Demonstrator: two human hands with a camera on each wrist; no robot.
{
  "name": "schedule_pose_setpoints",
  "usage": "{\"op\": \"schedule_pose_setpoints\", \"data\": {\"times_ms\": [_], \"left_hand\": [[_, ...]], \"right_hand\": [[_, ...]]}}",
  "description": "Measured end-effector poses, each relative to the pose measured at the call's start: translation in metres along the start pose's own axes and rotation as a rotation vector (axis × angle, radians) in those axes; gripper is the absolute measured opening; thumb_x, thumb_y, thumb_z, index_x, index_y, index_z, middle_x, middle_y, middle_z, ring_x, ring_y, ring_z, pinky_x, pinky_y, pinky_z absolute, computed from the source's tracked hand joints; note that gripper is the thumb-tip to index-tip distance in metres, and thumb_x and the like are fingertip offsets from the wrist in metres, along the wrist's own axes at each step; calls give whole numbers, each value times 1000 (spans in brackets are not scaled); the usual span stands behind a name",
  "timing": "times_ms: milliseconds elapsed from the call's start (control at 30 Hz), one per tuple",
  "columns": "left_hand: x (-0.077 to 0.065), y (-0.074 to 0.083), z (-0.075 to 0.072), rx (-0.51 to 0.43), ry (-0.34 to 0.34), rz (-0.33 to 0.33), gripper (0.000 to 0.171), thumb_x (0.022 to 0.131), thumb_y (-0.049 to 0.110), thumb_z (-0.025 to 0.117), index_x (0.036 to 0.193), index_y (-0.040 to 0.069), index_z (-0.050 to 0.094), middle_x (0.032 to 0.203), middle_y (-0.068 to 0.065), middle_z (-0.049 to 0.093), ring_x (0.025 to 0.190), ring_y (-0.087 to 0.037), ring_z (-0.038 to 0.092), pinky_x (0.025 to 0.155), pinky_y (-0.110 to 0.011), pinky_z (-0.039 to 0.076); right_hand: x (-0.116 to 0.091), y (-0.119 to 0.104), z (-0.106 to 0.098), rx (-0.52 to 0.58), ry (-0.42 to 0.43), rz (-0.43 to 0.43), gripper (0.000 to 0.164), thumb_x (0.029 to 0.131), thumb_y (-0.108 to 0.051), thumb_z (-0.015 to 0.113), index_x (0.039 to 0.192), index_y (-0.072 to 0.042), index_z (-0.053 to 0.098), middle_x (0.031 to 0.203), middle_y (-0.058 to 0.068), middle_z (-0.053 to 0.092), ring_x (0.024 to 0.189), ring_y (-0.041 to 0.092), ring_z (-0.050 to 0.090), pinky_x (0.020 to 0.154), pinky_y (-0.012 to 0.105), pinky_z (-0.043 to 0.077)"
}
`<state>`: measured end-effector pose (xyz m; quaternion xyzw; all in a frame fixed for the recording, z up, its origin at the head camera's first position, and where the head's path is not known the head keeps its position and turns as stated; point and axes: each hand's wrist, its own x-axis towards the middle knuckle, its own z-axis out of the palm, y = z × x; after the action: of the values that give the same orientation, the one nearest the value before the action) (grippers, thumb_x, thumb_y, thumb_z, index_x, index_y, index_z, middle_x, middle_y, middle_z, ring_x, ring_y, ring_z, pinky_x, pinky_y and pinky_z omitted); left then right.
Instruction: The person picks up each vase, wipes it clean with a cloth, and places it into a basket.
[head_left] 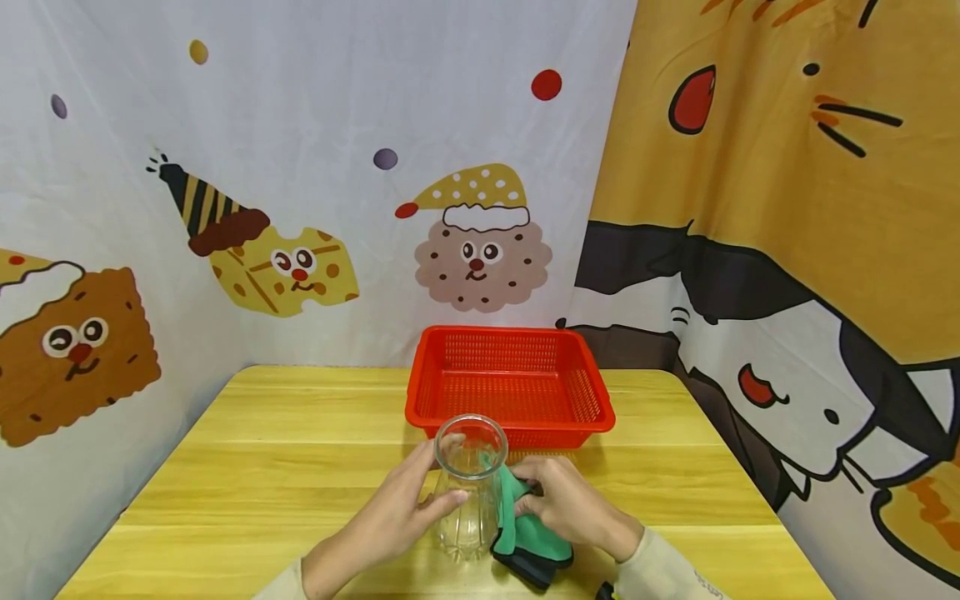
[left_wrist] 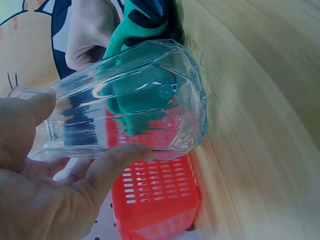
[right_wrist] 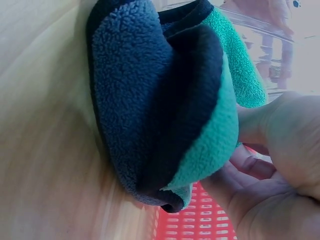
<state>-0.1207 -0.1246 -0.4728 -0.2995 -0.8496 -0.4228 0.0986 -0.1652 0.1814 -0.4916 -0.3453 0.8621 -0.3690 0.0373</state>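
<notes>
A clear glass jar stands upright near the front of the wooden table, its round mouth facing up. My left hand holds the jar from its left side, with the thumb in front and the fingers around the back. In the left wrist view the faceted jar appears sideways. My right hand pinches a green and dark grey cloth with black edging, against or close beside the jar's right side. The cloth hangs in folds down to the tabletop in the right wrist view.
Behind the jar, a red perforated plastic basket sits at the back of the wooden table. A small black and yellow thing shows at the front edge by the right sleeve. Printed curtains hang around the table.
</notes>
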Motion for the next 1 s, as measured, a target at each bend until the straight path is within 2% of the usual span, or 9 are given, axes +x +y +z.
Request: {"op": "schedule_pose_setpoints", "data": {"times_ms": [167,333,767,1000], "left_hand": [[-1,0,-1,-4,-9,-5,63,115,37,77,170,18,53,155,-7,72,136,-33,76,116,-62,65],[-1,0,-1,-14,-19,-18,63,115,38,76,170,18,53,155,-6,72,136,-33,75,116,-62,65],[0,-1,-1,-3,-17,-17,64,115,37,77,169,14,53,153,-8,73,135,-32,76,115,-59,66],[0,-2,0,1,-11,-19,64,114,35,79,169,15,54,155,-8,72,136,-33,76,116,-60,65]], "right_hand": [[0,-2,-1,5,22,28,33,101,-7,90,132,-18,87,122,-4,86,99,-3,74,85,21,67],[-1,-5,-1,25,56,20,39,100,-7,90,138,-11,85,119,-4,86,101,-2,75,86,22,69],[-1,-5,-2,36,126,-58,41,100,-7,91,141,-11,84,116,-6,85,98,0,73,86,24,70],[0,-6,-3,68,164,-85,41,99,-5,91,139,-12,85,115,-5,85,101,4,78,90,26,72]]}}
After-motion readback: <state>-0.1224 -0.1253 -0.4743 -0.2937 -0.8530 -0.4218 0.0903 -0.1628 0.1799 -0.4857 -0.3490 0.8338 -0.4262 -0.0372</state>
